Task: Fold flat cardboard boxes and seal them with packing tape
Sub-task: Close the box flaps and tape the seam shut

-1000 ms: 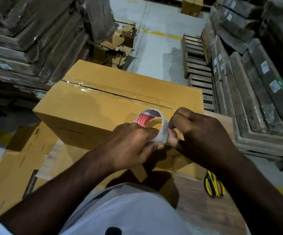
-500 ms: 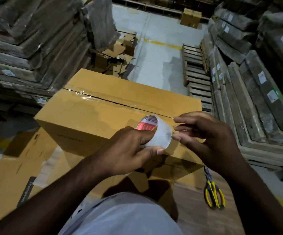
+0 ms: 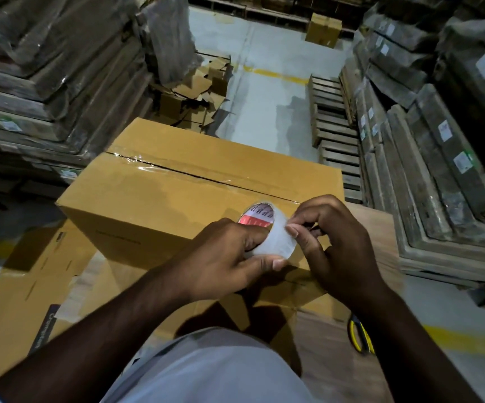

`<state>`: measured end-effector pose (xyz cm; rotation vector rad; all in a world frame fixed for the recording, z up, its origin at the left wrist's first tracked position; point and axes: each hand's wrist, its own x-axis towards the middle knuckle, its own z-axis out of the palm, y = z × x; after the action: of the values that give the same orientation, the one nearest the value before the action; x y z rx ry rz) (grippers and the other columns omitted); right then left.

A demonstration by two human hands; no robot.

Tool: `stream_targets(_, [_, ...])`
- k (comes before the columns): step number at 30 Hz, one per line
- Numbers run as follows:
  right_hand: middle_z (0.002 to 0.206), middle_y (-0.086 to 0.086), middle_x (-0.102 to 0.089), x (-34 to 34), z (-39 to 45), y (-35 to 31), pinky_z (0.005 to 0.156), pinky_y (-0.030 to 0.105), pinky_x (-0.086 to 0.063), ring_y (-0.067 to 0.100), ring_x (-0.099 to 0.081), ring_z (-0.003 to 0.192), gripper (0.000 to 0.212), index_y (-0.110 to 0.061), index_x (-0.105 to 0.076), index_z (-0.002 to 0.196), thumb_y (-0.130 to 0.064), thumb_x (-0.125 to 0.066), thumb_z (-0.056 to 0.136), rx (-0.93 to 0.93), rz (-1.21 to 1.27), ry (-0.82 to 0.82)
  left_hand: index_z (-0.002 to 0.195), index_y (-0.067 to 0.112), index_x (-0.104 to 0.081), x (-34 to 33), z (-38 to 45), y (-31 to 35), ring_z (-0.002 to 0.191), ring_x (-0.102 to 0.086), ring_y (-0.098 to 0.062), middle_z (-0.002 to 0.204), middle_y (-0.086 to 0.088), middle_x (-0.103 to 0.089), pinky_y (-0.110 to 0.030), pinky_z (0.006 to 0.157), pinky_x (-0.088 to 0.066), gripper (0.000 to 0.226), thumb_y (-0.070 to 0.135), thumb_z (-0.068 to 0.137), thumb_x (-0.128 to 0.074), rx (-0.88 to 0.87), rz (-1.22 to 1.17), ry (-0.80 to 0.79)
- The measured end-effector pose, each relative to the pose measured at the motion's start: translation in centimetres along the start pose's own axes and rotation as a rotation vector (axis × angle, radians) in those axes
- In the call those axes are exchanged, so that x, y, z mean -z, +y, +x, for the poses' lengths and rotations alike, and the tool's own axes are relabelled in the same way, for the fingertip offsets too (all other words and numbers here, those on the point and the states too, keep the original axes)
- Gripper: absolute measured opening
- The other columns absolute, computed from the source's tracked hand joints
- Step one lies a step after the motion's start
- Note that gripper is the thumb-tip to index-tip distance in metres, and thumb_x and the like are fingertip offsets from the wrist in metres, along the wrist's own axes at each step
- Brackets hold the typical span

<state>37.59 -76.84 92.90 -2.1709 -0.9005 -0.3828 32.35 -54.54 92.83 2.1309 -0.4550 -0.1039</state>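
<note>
A folded brown cardboard box (image 3: 177, 196) stands in front of me, its top flaps closed and a strip of clear tape running along the centre seam. Above the box's near right corner my left hand (image 3: 229, 257) grips a roll of clear packing tape (image 3: 276, 239) with a red and white core. My right hand (image 3: 337, 242) is at the roll's right side, its thumb and fingertips pinching at the tape's surface.
Flat cardboard sheets (image 3: 23, 292) lie on the floor to the left. Yellow-handled scissors (image 3: 359, 335) rest on a wooden board at the right. Wrapped stacks (image 3: 46, 68) rise at left and right, wooden pallets (image 3: 337, 135) and scrap cardboard (image 3: 194, 94) sit behind the box.
My right hand lifted off the roll with fingers spread, then came back and now pinches at it. The left hand kept hold of the roll and turned it slightly.
</note>
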Motion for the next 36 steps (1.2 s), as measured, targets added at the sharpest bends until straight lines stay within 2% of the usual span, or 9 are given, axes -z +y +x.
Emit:
stream_targets(8, [0.118, -0.016, -0.063, 0.6, -0.1, 0.1, 0.068, 0.028, -0.050, 0.006, -0.062, 0.097, 0.016, -0.033, -0.052, 0.114, -0.042, -0.044, 0.104, -0.054, -0.227, -0.206, 0.094, 0.015, -0.075, -0.7, -0.1, -0.4, 0.074, -0.071, -0.028, 0.087, -0.010, -0.076, -0.053, 0.060, -0.054, 0.050, 0.063, 0.088, -0.062, 0.201, -0.105, 0.019])
stream_targets(11, [0.120, -0.016, -0.069, 1.0, 0.0, 0.1, 0.074, 0.039, -0.059, 0.007, -0.069, 0.097, 0.022, -0.030, -0.060, 0.125, -0.039, -0.051, 0.107, -0.122, -0.042, -0.173, 0.106, 0.016, -0.077, -0.8, 0.0, -0.4, 0.088, -0.076, -0.021, 0.095, -0.003, -0.080, -0.046, 0.077, -0.062, 0.028, 0.042, 0.098, -0.068, 0.226, -0.285, 0.031])
stream_targets(14, [0.120, -0.008, -0.069, 0.7, 0.0, -0.6, 0.076, 0.042, -0.063, 0.020, -0.073, 0.097, 0.050, -0.027, -0.051, 0.143, -0.036, -0.070, 0.099, -0.364, 0.348, 0.077, 0.122, 0.012, -0.072, -0.9, 0.3, 0.9, 0.101, -0.076, -0.020, 0.104, -0.005, -0.080, -0.029, 0.087, -0.058, 0.024, 0.020, 0.102, -0.063, 0.234, -0.663, 0.122])
stream_targets(16, [0.109, -0.003, -0.069, -0.5, -0.6, -1.6, 0.079, 0.052, -0.062, 0.026, -0.070, 0.097, 0.050, -0.028, -0.059, 0.127, -0.045, -0.079, 0.085, -0.514, 0.507, 0.232, 0.123, 0.012, -0.071, -1.3, 0.7, 1.7, 0.103, -0.074, -0.015, 0.108, -0.004, -0.079, -0.023, 0.085, -0.055, 0.030, 0.027, 0.102, -0.054, 0.259, -0.848, 0.233])
stream_targets(20, [0.108, -0.006, -0.075, -4.1, -2.5, -4.0, 0.087, 0.033, -0.056, 0.017, -0.070, 0.104, 0.041, -0.041, -0.072, 0.106, -0.066, -0.080, 0.073, -0.608, 0.551, 0.167, 0.122, 0.006, -0.072, -2.8, 1.2, 2.1, 0.112, -0.069, -0.022, 0.121, -0.016, -0.073, -0.032, 0.094, -0.054, 0.039, 0.034, 0.103, -0.053, 0.289, -1.067, 0.346])
stream_targets(24, [0.100, 0.001, -0.077, -4.1, -3.0, -3.9, 0.080, 0.026, -0.053, 0.015, -0.072, 0.095, 0.005, -0.025, -0.075, 0.100, -0.028, -0.077, 0.097, -0.584, 0.610, 0.239, 0.115, 0.014, -0.079, -2.8, 1.5, 1.6, 0.118, -0.066, -0.019, 0.126, -0.007, -0.067, -0.027, 0.089, -0.055, 0.031, 0.035, 0.092, -0.075, 0.277, -0.851, 0.425])
stream_targets(26, [0.099, 0.000, -0.076, -2.9, -3.1, -3.9, 0.078, 0.022, -0.053, 0.016, -0.071, 0.093, 0.005, -0.023, -0.071, 0.099, -0.018, -0.072, 0.099, -0.519, 0.637, 0.186, 0.118, 0.027, -0.075, -1.7, 1.4, 1.2, 0.117, -0.065, -0.014, 0.123, 0.003, -0.069, -0.025, 0.085, -0.057, 0.039, 0.042, 0.082, -0.079, 0.299, -0.656, 0.528])
stream_targets(30, [0.101, -0.009, -0.074, -0.9, -3.2, -3.9, 0.073, 0.015, -0.053, 0.010, -0.070, 0.097, 0.008, -0.020, -0.070, 0.102, -0.013, -0.070, 0.098, -0.431, 0.536, 0.043, 0.128, 0.031, -0.072, 0.4, 2.2, 0.5, 0.112, -0.064, -0.010, 0.125, 0.009, -0.065, -0.034, 0.092, -0.060, 0.049, 0.047, 0.082, -0.075, 0.221, -0.438, 0.372])
stream_targets(36, [0.104, -0.002, -0.075, -0.6, -3.3, -2.9, 0.075, 0.028, -0.054, 0.022, -0.071, 0.101, 0.010, -0.017, -0.074, 0.104, -0.023, -0.069, 0.096, -0.385, 0.347, 0.062, 0.100, 0.012, -0.082, 1.0, 3.6, -0.6, 0.101, -0.071, -0.025, 0.102, -0.008, -0.074, -0.051, 0.094, -0.058, 0.018, 0.023, 0.085, -0.080, 0.146, -0.502, 0.380])
